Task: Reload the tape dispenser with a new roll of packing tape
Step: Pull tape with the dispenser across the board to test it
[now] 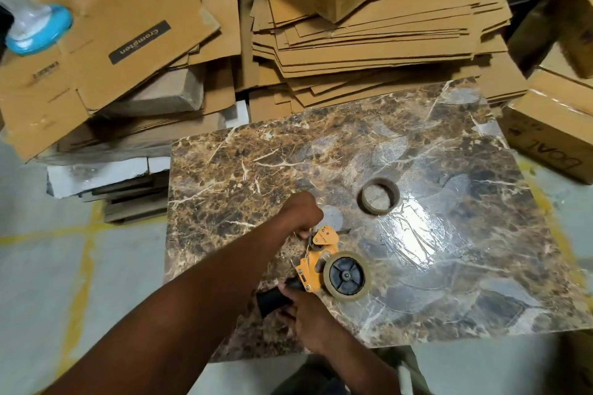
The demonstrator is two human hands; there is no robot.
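Observation:
A yellow tape dispenser [316, 261] lies on its side on the brown marble slab [449, 170]. A roll of packing tape [347, 276] sits on its black hub. My right hand [305, 311] grips the dispenser's black handle [271, 300]. My left hand [300, 215] is closed at the dispenser's front end, pinching something small there; whether it is the tape's end I cannot tell. An empty cardboard tape core [378, 197] lies flat on the slab, apart from the dispenser and beyond it.
Stacks of flattened cardboard [369, 42] and boxes [552, 135] crowd the slab's far and right sides. A blue fan base [38, 29] stands at the far left. Grey floor [48, 266] with yellow lines lies to the left.

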